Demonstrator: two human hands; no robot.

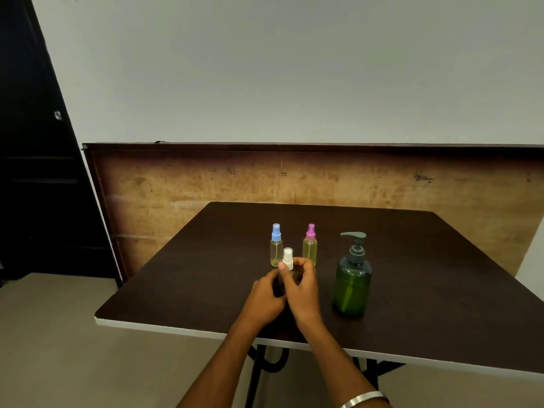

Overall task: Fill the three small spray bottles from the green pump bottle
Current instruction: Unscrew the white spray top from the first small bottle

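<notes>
Three small spray bottles stand near the middle of the dark table (441, 260). The blue-capped bottle (276, 245) and the pink-capped bottle (310, 245) hold yellowish liquid and stand untouched at the back. In front of them is the white-capped bottle (288, 258), upright, its body mostly hidden. My left hand (266, 298) wraps around its body. My right hand (303, 287) grips it just below the white cap. The green pump bottle (352, 281), with a grey pump head, stands to the right of my hands, apart from them.
The table has a white front edge (176, 328) and black legs below. A worn wooden board (191, 184) leans on the wall behind the table. A dark door (35, 172) is at the left. My right wrist wears a metal bangle (363, 398).
</notes>
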